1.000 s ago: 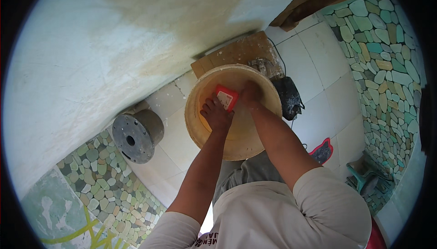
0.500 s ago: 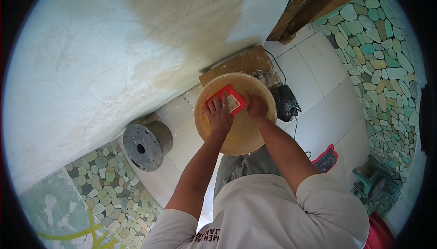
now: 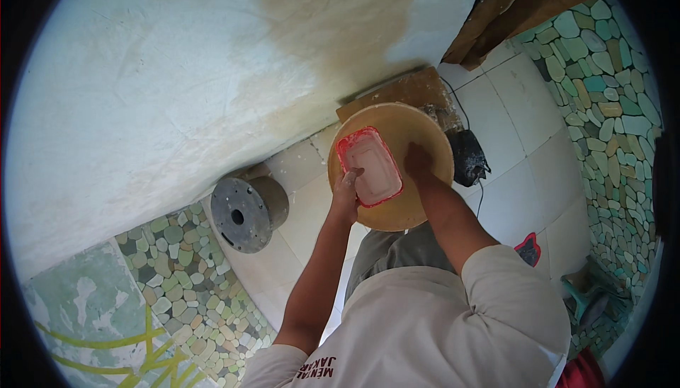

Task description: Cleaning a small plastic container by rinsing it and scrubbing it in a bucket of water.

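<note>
Left hand (image 3: 348, 188) grips the red tray (image 3: 369, 165) by its near edge, holding it over the round basin (image 3: 425, 129) on the floor. Right hand (image 3: 418, 161) rests inside the basin; grip indiscernible.

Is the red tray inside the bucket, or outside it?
Inside. The red tray sits within the bucket rim, held by the left hand.

L hand (image 3: 347, 193) w/ red tray (image 3: 370, 166) over tan basin (image 3: 425, 129)
</note>
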The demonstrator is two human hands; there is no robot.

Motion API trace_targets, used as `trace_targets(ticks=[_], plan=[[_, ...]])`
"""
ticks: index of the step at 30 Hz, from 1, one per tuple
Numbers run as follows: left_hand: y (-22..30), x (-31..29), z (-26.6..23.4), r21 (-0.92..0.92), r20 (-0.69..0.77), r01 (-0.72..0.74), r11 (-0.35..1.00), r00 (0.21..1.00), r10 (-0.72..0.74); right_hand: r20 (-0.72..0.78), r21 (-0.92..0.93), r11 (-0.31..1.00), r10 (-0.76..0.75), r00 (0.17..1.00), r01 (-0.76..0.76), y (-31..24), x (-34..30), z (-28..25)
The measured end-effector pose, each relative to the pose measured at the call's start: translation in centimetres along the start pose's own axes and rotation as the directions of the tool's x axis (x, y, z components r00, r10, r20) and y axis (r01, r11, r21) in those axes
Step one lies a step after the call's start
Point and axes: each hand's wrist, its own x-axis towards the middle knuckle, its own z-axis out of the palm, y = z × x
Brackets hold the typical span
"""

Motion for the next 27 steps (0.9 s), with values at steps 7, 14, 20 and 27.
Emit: trace_targets(ticks=[7,14,20,27], plan=[[0.0,-1.9,-0.5,-0.129,-0.031,-0.013,0.991,0.999,0.009,-0.095,-0.053,0.998,-0.044,0.994,0.039,-0.5,0.5,-0.6],[0.4,-0.6,0.9,0.432,-0.028,-0.614,0.661,0.723,0.690,-0.153,-0.043,0.968,-0.253,0.955,0.249,-4.1,-1.6,-8.7],[0.8,-1.3,4.4,0.876,-0.128,-0.228,0.425,0.739,0.661,-0.454,0.069,0.887,-0.379,0.806,0.456,-3.3,-4.2,-13.5],[-0.6,0.9,5.6,0.907,-0.239,0.011,0.422,0.836,0.494,-0.350,0.077,0.906,-0.367,0.862,0.417,-2.0,-7.7,-15.8]])
